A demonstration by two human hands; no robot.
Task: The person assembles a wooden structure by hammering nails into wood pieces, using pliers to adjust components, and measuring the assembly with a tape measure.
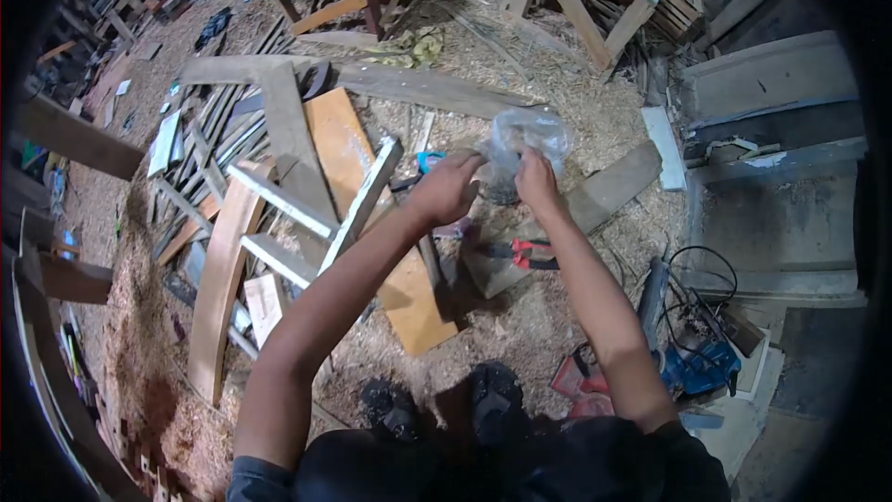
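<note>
Clear, crumpled plastic bag (pixel 537 130) lies beyond the far edge of the long grey wooden plank (pixel 615 186); right hand (pixel 536 182) pinches it, left hand (pixel 446 189) half-curled, hold indeterminable; apparent step: bag handling, next requiring two-handed control

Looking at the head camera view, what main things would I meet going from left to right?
Curved light-brown wooden plank → bare left hand → clear plastic bag → blue power tool. The right hand overlaps the bag, so I've left it out of the order.
</note>
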